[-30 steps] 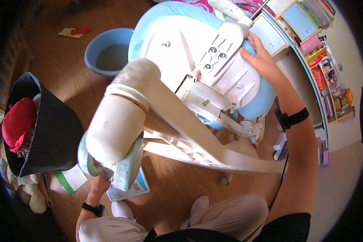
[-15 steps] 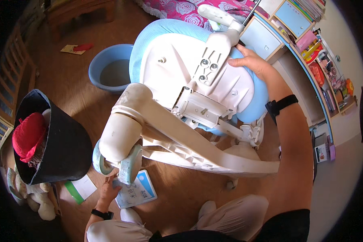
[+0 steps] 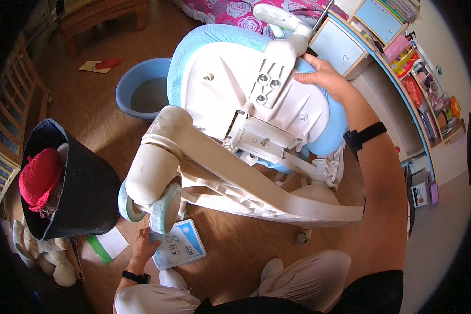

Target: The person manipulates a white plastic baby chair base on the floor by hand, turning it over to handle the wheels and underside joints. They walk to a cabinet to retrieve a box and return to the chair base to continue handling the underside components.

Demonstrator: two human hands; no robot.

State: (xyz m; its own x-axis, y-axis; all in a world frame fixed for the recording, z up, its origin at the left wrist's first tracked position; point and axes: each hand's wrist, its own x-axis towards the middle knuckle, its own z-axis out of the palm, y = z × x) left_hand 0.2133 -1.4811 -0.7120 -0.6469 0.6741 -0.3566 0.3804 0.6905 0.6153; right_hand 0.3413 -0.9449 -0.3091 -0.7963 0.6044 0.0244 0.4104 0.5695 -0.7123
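Observation:
A white and light blue desk chair (image 3: 204, 73) is tipped over before me, the underside of its blue-rimmed seat and its long white base leg (image 3: 235, 172) facing me. My right hand (image 3: 327, 81) grips the seat's right edge, thumb on the underside and fingers around the rim. Low on the left, my left hand (image 3: 143, 248) is beneath the pale green caster wheel (image 3: 166, 208) at the leg's end. Its thumb stands apart from the fingers, whose tips are partly hidden by the wheel. Close to that thumb lies a flat blue-and-white packet (image 3: 180, 245) on the floor.
A black bin (image 3: 83, 193) with a red bundle stands at left, near stuffed toys (image 3: 52, 261) and a green-and-white paper (image 3: 108, 246). Behind the chair sit a blue basin (image 3: 144, 89) and a pink floral cloth (image 3: 235, 13). A desk with shelves (image 3: 397, 104) lines the right.
The caster end of the chair has shifted slightly left and down in view. My right hand keeps its grip on the seat; my left hand stays near the wheel.

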